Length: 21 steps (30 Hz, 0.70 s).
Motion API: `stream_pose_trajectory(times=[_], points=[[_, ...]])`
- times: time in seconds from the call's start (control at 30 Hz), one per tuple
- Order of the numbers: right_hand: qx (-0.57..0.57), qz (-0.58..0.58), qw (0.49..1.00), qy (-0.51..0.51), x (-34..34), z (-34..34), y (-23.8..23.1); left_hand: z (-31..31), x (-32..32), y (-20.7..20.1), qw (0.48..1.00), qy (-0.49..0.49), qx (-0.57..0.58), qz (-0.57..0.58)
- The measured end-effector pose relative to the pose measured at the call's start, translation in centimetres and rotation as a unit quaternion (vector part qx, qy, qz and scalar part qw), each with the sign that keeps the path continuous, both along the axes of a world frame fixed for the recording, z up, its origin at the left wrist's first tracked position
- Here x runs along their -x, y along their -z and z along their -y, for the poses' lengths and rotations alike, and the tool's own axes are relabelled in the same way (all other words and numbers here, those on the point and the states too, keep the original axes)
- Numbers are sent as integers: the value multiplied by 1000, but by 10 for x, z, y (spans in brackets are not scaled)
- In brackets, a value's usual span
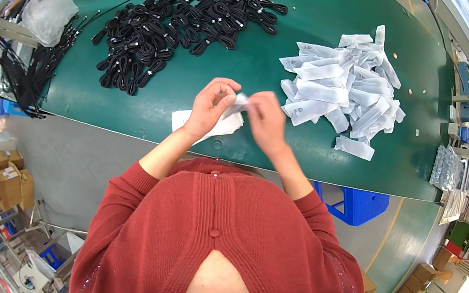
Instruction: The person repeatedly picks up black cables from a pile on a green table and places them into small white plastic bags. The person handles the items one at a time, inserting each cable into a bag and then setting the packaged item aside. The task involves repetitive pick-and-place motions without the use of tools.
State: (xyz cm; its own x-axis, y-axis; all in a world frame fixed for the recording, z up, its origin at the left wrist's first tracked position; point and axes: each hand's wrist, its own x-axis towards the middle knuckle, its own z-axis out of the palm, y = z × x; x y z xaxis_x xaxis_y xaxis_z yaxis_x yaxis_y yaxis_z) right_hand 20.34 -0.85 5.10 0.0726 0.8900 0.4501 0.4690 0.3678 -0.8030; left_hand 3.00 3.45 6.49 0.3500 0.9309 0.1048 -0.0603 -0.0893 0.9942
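Note:
Both my hands meet over the near middle of the green table, at a small translucent plastic bag (236, 107). My left hand (210, 108) is closed on the bag's left side, thumb and fingers pinched together. My right hand (267, 122), a little blurred, has its fingers curled in at the bag's upper right edge. Beneath them lies a stack of flat white bags (225, 129). Whether anything is inside the held bag I cannot make out. Beyond my left hand spreads a pile of bundled black cables (174, 21). Right of my right hand is a heap of filled whitish bags (344, 84).
The green table (261, 58) has its near edge against my body. Long black cables (17, 73) hang at its left end beside a clear plastic bag (48, 16). A blue stool (355, 205) stands below the right edge. Metal frames rise at both sides.

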Motion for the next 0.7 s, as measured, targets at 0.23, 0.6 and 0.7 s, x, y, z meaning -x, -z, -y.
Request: stream_pose_trajectory(times=[0.23,0.6,0.7], points=[[-21,300,868,396,-126,-16,-44,18,35,69,954,-11,-53,-295],[20,244,969,11,38,-166,58,32,20,102,906,-13,-189,-378],[104,341,934,-17,47,-185,77,33,19,94,912,-26,-180,-367]])
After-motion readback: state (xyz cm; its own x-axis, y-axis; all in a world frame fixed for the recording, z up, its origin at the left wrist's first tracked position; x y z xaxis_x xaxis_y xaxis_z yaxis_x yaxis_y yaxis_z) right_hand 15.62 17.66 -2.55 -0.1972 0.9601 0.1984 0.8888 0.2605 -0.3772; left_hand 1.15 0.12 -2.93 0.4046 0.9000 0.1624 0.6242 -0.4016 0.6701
